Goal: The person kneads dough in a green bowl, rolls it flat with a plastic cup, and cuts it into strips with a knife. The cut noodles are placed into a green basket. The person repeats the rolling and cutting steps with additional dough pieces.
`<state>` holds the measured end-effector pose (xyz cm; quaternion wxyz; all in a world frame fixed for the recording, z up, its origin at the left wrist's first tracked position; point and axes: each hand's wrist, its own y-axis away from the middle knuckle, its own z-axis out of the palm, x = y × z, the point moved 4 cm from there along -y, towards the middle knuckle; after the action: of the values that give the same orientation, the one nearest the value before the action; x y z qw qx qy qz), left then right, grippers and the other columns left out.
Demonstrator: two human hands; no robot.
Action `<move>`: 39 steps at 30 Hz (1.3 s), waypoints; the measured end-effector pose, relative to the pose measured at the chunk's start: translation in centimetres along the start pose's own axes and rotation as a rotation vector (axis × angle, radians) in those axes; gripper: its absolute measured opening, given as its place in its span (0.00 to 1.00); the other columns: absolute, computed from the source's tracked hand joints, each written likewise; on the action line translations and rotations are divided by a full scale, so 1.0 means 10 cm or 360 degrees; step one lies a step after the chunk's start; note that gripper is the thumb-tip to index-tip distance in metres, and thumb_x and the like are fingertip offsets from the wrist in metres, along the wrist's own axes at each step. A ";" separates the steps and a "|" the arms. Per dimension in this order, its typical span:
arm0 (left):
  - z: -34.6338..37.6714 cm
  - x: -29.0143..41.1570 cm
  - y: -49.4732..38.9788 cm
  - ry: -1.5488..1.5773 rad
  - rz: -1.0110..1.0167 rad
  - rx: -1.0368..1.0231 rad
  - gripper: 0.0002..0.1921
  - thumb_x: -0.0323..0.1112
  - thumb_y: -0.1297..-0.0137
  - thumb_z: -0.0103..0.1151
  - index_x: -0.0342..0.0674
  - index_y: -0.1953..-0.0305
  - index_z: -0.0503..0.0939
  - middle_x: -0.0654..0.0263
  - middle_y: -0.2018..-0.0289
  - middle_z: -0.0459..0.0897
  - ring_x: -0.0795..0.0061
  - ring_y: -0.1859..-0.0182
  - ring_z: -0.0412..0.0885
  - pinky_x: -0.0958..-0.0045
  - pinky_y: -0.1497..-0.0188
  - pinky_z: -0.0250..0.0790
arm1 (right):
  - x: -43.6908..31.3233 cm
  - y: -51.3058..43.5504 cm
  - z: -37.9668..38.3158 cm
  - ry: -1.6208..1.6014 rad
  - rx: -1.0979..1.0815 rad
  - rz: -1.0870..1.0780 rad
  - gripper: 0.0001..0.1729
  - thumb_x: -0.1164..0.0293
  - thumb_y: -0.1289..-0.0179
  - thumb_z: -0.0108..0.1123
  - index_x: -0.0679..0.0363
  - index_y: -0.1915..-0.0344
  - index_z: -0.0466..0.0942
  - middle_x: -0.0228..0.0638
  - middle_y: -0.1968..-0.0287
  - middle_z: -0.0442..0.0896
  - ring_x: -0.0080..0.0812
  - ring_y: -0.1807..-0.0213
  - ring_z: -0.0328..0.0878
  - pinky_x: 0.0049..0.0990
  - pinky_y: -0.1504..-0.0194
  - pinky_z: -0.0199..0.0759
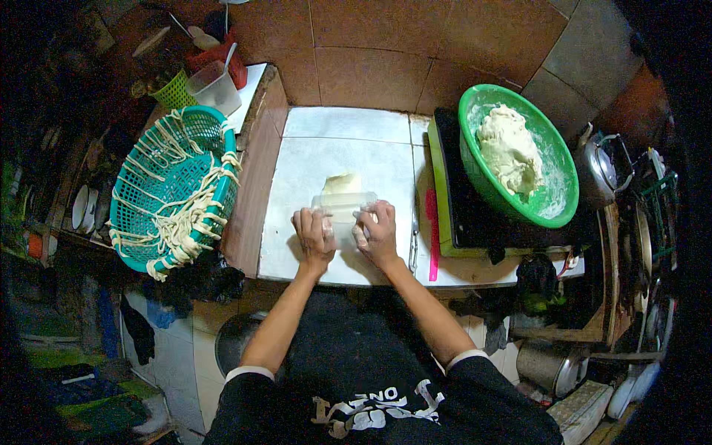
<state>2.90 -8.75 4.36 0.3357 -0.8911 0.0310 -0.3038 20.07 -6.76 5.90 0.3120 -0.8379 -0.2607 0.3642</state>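
A pale piece of dough (pixel 343 181) lies on the white tiled counter (pixel 345 122) in front of me. Across its near part is a translucent cylindrical roller (pixel 345 203), blurred so that its exact kind is unclear. My left hand (pixel 313 229) curls its fingers at the roller's left end. At the right end, my right hand (pixel 378 229) grips it in the same way, with white flour or dough on the fingers. Both hands hide the roller's ends.
On the left, strips of dough hang over a teal plastic basket (pixel 178 153). A green basin (pixel 564 206) holding a large dough mass (pixel 509 144) tilts on a black-topped stove (pixel 467 231) at right. Beside the stove lie a pink strip (pixel 432 239) and a knife-like tool (pixel 414 245).
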 end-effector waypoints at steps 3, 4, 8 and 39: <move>-0.08 0.02 0.13 0.0028 0.0020 -0.0022 0.17 0.45 0.31 0.49 0.39 0.54 0.81 0.55 0.61 0.76 0.52 0.55 0.71 0.53 0.45 0.61 | -0.05 0.18 -0.04 0.0013 -0.0014 -0.0043 0.21 0.73 0.53 0.70 0.58 0.54 0.85 0.43 0.54 0.78 0.51 0.47 0.73 0.50 0.38 0.69; -0.10 0.05 0.17 -0.0078 0.0140 0.0009 0.17 0.42 0.34 0.54 0.40 0.51 0.83 0.56 0.56 0.80 0.54 0.52 0.73 0.53 0.43 0.61 | -0.05 0.24 -0.05 -0.0006 -0.0042 -0.0044 0.21 0.73 0.53 0.71 0.58 0.54 0.85 0.43 0.53 0.79 0.50 0.46 0.73 0.51 0.36 0.69; -0.11 0.10 0.27 -0.0176 0.0283 0.0053 0.16 0.39 0.38 0.60 0.43 0.49 0.83 0.58 0.49 0.81 0.57 0.49 0.73 0.53 0.41 0.60 | -0.05 0.36 -0.04 0.0002 -0.0022 -0.0128 0.25 0.74 0.55 0.72 0.57 0.51 0.85 0.42 0.52 0.79 0.49 0.45 0.74 0.53 0.33 0.69; 0.51 -0.29 -1.27 0.0031 -0.0338 -0.0217 0.11 0.40 0.34 0.60 0.38 0.67 0.83 0.57 0.64 0.83 0.54 0.54 0.78 0.54 0.47 0.63 | 0.58 -1.07 0.53 0.0066 -0.0279 0.0677 0.08 0.69 0.36 0.62 0.62 0.62 0.81 0.46 0.58 0.80 0.50 0.50 0.75 0.47 0.48 0.74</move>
<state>1.50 4.76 7.64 0.2399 -0.9072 -0.0396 -0.3434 17.20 6.07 8.09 0.1595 -0.9052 -0.1025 0.3803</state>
